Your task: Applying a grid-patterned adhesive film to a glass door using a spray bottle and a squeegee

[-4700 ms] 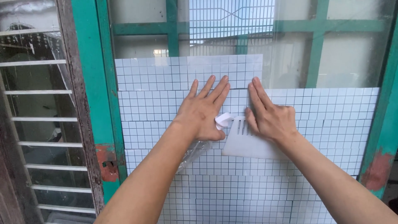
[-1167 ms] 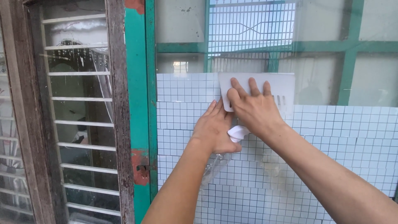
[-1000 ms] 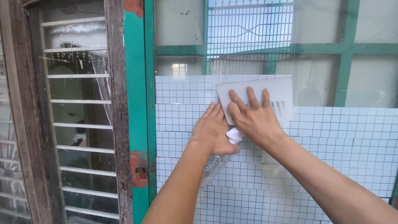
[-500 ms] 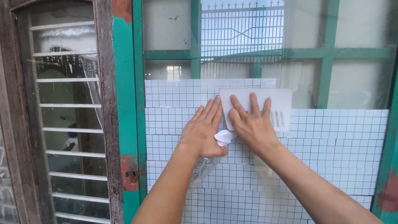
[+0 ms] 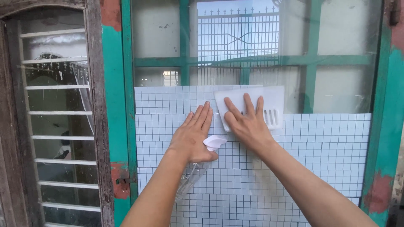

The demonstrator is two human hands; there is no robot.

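Partly hidden: spray bottle (image 5: pixel 191 178) under left hand (image 5: pixel 192 136).

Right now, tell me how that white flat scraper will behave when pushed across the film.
The white scraper looks like thin, flat plastic, so probably light and slightly flexible. The right hand presses it flat on the gridded film, so it should slide smoothly rather than tip. Its straight edges may catch on the film's top edge.
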